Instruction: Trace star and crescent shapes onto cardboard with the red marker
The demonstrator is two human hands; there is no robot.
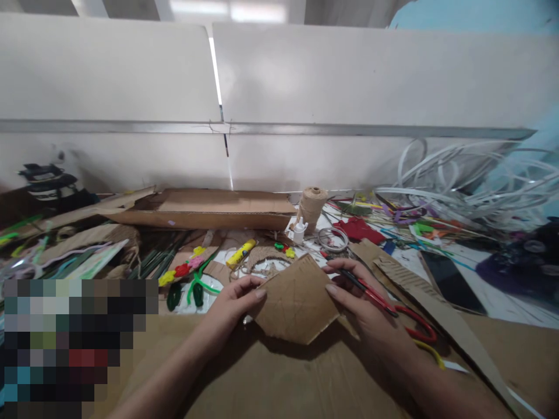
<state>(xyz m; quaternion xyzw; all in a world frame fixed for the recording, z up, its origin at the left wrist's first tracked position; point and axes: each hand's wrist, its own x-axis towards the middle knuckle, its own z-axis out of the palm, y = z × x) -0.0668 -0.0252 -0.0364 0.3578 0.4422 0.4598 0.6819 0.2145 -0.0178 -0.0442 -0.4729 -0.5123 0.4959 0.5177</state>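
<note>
Both hands grip a flat cardboard piece (297, 302) at the centre of a crowded table (498, 299).

The left hand (236, 302) pinches its left edge and the right hand (362, 305) its right edge, with red-handled scissors (395, 308) lying across those fingers. Just behind crowd a yellow tube (240, 253), a small white bottle (299, 230), a twine spool (312, 206) and a long cardboard box (209, 210). White coils (471, 174) tangle at upper right. A corrugated strip (437, 311) runs out of frame at lower right. The lower left corner is blotted out, and the far-left heap is too blurred to name.
</note>
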